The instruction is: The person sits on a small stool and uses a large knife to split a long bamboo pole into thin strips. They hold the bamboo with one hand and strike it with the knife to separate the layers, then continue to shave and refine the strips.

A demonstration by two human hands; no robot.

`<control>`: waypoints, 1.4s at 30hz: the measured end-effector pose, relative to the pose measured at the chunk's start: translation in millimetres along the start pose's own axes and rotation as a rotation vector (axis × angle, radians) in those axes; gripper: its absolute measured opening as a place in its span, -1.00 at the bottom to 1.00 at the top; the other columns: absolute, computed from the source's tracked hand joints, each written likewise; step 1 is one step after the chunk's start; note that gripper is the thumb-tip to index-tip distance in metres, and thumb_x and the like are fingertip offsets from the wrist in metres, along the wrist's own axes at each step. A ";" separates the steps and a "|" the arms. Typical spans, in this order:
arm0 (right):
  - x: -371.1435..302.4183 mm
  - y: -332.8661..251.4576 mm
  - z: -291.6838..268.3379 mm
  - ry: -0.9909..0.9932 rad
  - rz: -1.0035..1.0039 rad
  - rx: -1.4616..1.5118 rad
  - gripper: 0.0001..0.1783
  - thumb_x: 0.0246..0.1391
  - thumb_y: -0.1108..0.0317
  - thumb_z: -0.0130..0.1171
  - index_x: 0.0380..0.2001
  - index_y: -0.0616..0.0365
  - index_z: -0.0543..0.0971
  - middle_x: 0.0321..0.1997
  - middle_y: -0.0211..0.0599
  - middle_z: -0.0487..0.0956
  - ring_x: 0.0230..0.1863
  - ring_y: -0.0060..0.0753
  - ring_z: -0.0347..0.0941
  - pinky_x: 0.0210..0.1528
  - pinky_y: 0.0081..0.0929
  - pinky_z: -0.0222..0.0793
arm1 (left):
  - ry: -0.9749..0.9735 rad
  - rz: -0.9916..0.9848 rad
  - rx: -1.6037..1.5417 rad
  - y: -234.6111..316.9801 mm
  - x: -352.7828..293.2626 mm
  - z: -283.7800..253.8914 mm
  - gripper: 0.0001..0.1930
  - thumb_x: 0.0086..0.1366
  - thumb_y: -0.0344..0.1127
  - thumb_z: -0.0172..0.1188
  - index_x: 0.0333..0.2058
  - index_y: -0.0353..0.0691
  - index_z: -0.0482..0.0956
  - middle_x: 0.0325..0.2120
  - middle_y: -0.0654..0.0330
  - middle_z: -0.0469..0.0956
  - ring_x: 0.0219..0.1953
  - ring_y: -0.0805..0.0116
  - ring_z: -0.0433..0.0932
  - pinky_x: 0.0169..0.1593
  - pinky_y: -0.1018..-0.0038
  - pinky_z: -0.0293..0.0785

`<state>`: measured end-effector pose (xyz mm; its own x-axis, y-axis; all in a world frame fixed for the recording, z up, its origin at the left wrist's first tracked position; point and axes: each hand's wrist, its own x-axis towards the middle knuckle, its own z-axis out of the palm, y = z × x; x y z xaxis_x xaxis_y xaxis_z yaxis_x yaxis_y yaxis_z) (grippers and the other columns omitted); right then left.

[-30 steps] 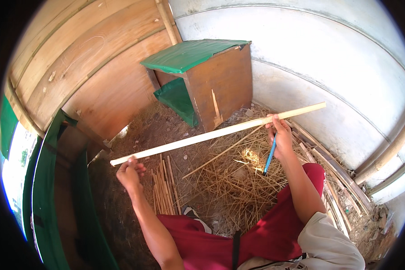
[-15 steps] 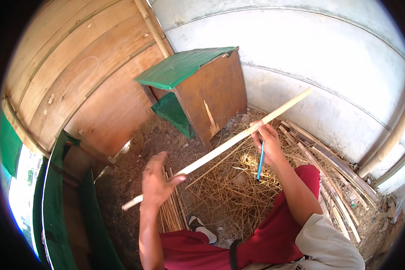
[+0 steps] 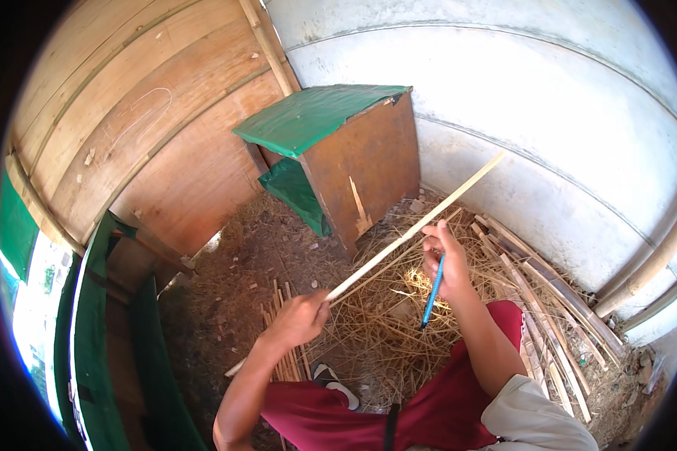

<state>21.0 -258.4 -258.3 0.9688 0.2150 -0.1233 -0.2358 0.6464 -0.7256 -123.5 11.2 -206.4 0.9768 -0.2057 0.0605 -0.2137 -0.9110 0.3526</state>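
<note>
A long, pale bamboo strip (image 3: 399, 240) slants across the middle, its far end raised toward the white wall. My left hand (image 3: 298, 320) is closed around its lower part, and a short end shows behind the wrist. Tucked in my right hand (image 3: 450, 264) is a slim blue pen (image 3: 432, 292), dark tip down. The fingers of that hand are curled, with the index and thumb close to the underside of the strip; whether they touch it I cannot tell.
A brown wooden box (image 3: 372, 169) with a green cover stands in the corner. Straw (image 3: 387, 342) lies before my legs. Split bamboo pieces (image 3: 553, 289) lie along the right wall, and thin sticks (image 3: 289, 353) by my foot. A green-covered wooden trough (image 3: 101, 331) is at left.
My left hand, open and blurred before, has closed on the strip. The right fingers have loosened from the strip and sit just under it, still with the pen.
</note>
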 end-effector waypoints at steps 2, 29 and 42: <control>10.4 -9.0 -12.3 0.103 0.124 0.178 -0.47 0.22 -0.15 0.10 -0.28 0.19 0.55 -0.62 -0.50 0.43 -0.81 -0.76 0.09 -0.84 -0.78 -0.10 | 0.200 0.032 0.228 -2.1 -0.9 -9.8 -0.74 0.20 -0.55 0.10 -0.10 -0.37 0.51 -0.39 -0.07 0.60 -0.45 -0.02 0.63 -0.40 0.22 0.57; -124.2 -39.1 -117.7 0.222 -0.550 -0.960 -0.73 0.28 0.31 0.07 -0.08 0.28 0.53 -0.53 -0.39 0.53 -0.57 -0.71 0.36 -0.49 -0.66 0.26 | 0.794 -0.692 -0.116 92.7 -183.8 -5.2 -0.67 0.12 -0.60 0.15 -0.08 -0.39 0.55 -0.31 -0.08 0.52 -0.26 -0.08 0.55 -0.17 0.22 0.45; -97.0 -41.8 -59.1 -0.196 0.209 -0.650 -0.27 0.39 -0.15 -0.26 0.19 0.34 0.40 -0.59 -0.50 0.33 -0.68 -0.70 0.17 -0.63 -0.63 0.25 | 0.750 -0.751 -0.006 131.0 -236.3 26.4 -0.65 0.08 -0.61 0.16 -0.09 -0.44 0.55 -0.34 -0.01 0.52 -0.36 0.15 0.56 -0.27 0.34 0.46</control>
<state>-58.6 -349.5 -256.0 0.8624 0.4539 -0.2240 -0.2627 0.0230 -0.9646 -382.7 -69.0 -199.2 0.6194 0.6841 0.3851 0.4473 -0.7107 0.5430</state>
